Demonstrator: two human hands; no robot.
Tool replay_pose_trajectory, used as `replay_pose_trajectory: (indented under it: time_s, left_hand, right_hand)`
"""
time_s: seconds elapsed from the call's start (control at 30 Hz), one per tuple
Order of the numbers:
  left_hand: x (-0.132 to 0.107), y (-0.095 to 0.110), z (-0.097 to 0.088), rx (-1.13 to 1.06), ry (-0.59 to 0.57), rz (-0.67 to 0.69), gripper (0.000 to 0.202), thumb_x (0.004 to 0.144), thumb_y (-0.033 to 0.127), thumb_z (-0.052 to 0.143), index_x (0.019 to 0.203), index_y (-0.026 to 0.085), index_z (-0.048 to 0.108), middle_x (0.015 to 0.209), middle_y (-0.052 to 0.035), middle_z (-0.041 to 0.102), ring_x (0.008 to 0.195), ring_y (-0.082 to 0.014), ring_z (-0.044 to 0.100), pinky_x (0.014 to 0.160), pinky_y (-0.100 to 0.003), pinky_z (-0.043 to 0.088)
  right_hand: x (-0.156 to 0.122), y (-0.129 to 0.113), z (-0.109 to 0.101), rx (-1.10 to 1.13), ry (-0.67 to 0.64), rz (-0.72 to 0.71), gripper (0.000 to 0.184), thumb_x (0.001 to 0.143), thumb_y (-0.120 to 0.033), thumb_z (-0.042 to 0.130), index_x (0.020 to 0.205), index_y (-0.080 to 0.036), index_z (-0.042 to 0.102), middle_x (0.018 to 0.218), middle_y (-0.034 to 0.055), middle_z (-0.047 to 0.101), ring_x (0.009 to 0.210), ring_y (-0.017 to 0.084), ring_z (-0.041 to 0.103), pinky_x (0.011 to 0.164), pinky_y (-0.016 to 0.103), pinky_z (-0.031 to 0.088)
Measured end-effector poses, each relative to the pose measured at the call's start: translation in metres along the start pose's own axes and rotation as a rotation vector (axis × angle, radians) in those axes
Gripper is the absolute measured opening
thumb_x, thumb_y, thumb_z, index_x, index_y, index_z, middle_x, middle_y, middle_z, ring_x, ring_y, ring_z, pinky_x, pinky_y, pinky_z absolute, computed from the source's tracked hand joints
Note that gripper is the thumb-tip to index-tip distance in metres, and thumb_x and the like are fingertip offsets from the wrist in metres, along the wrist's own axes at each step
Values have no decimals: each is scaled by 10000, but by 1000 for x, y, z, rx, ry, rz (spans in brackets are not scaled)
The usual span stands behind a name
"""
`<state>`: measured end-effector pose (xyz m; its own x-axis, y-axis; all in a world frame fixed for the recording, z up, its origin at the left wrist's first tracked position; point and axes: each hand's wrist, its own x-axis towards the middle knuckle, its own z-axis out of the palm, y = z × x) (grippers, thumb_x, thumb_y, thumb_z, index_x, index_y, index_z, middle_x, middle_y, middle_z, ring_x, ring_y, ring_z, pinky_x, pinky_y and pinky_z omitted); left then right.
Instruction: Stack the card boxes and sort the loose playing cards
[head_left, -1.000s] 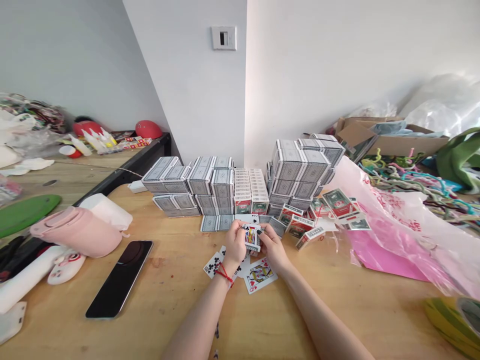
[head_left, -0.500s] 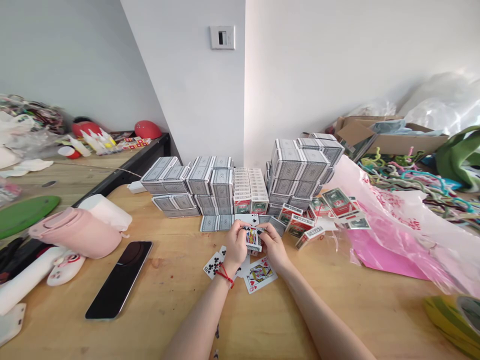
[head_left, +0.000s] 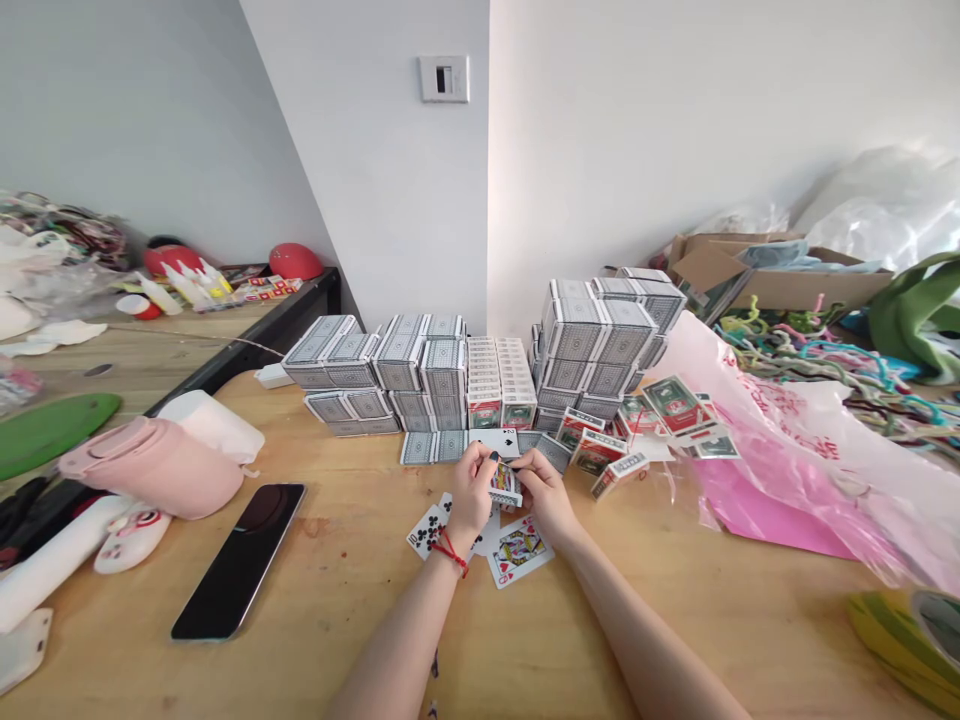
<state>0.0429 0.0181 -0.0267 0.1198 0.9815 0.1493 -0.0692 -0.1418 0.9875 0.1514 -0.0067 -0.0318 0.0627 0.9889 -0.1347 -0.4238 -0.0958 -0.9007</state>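
Between both hands is a small bundle of playing cards (head_left: pixel 505 483), with a face card uppermost and a grey patterned strip along its near edge. My left hand (head_left: pixel 474 487), with a red string bracelet at the wrist, grips the bundle from the left, thumb on top. On the other side, my right hand (head_left: pixel 546 487) pinches it with bent fingers. Loose cards lie face up below the hands: a ten of clubs (head_left: pixel 426 532) at left and a queen of hearts (head_left: pixel 520 550) at right. A two of spades (head_left: pixel 496 441) lies just beyond the fingers.
Stacks of grey-backed cards (head_left: pixel 405 355) stand along the wall, with a taller stack (head_left: pixel 596 340) at right. Card boxes (head_left: pixel 501 385) stand between them. More boxes (head_left: pixel 600 450) lie at right, near pink plastic (head_left: pixel 780 500). A phone (head_left: pixel 238 560) and pink cup (head_left: pixel 161 465) sit left.
My left thumb has shifted across the top of the bundle and covers more of the face card. My right fingers have moved slightly; the loose cards stay put.
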Motion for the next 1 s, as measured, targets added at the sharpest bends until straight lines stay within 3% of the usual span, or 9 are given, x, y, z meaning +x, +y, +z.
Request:
replay_pose_trajectory:
  time_s: [0.2, 0.37, 0.47, 0.63, 0.83, 1.0]
  left_hand:
    - [3, -4, 2, 46, -19, 11, 136, 793, 304, 482, 796, 168, 483, 664, 24, 465, 591, -93, 428, 543, -197, 343]
    - [0, -2, 0, 70, -48, 57, 175, 813, 285, 458, 953, 183, 483, 709, 14, 506, 625, -106, 474, 575, -211, 373]
    - [-2, -1, -2, 112, -68, 90, 173, 821, 282, 443, 958, 184, 484, 757, -1, 535, 662, -115, 495, 601, -220, 388]
    - [-3, 1, -5, 184, -81, 137, 183, 827, 269, 424, 974, 186, 496, 799, -18, 565, 703, -130, 523, 639, -238, 405]
    - [4, 1, -9, 282, -104, 120, 241, 810, 318, 463, 999, 194, 548, 871, -38, 613, 764, -150, 560, 684, -253, 420]
    - [6, 1, -8, 341, -85, 69, 232, 809, 362, 448, 858, 181, 584, 818, -36, 623, 751, -160, 562, 669, -252, 420]
  right_hand:
    - [2, -1, -9, 61, -25, -83, 122, 630, -242, 597, 676, -200, 492, 547, -65, 468, 476, 87, 436, 445, 194, 353]
    - [4, 4, -10, 127, -14, 0, 240, 702, -403, 591, 685, -211, 449, 552, -63, 463, 445, 91, 436, 412, 208, 367]
    - [6, 4, -10, 82, -22, 75, 294, 681, -451, 624, 734, -210, 465, 552, -61, 485, 443, 95, 461, 415, 216, 392]
    - [6, -1, -16, 37, -161, 156, 357, 640, -471, 669, 681, -185, 457, 587, -27, 553, 484, 105, 523, 478, 242, 443]
    - [9, 4, -20, 47, -128, 70, 337, 633, -439, 692, 658, -181, 476, 570, -30, 566, 473, 94, 527, 490, 235, 453]
    - [12, 7, -21, 12, -119, 22, 318, 622, -425, 701, 726, -174, 535, 654, -2, 609, 549, 116, 572, 563, 273, 496]
